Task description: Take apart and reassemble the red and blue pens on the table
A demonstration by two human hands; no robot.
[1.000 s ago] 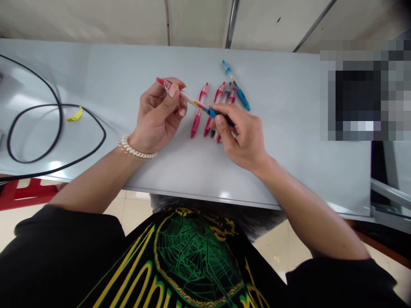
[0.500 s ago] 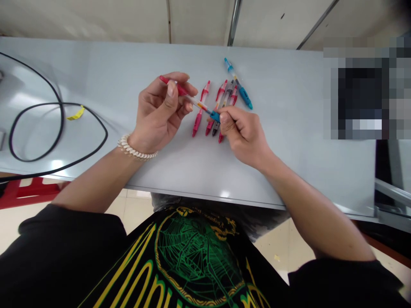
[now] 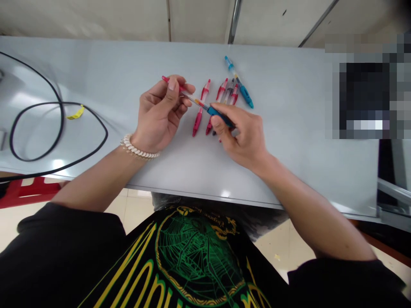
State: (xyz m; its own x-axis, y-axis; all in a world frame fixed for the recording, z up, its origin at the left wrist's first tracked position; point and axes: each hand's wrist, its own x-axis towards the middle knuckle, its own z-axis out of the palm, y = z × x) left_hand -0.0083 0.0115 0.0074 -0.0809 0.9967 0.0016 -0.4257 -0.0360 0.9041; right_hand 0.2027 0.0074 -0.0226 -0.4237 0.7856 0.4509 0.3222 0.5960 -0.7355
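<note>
A pen (image 3: 196, 101) with a red upper end, clear barrel and blue grip is held up between both hands, tilted down to the right. My left hand (image 3: 163, 102) pinches its red end between thumb and fingers. Around the blue grip section (image 3: 214, 113) my right hand (image 3: 245, 132) is closed, thumb below and index finger on top. Just beneath lie a red pen (image 3: 201, 107), another red pen (image 3: 221, 90), a grey pen (image 3: 229, 90) and a further red one (image 3: 234, 95). My right hand partly hides the latter three.
Behind my right hand a blue pen (image 3: 239, 81) lies slanted on the white table (image 3: 308, 107). At the left a black cable (image 3: 61, 128) loops, with a yellow tag (image 3: 76, 113) on it. A red stool (image 3: 32, 192) shows below the table's left edge.
My right hand has shifted its hold: the thumb is lower and more of the blue grip shows. My left hand still pinches the red end, almost unmoved.
</note>
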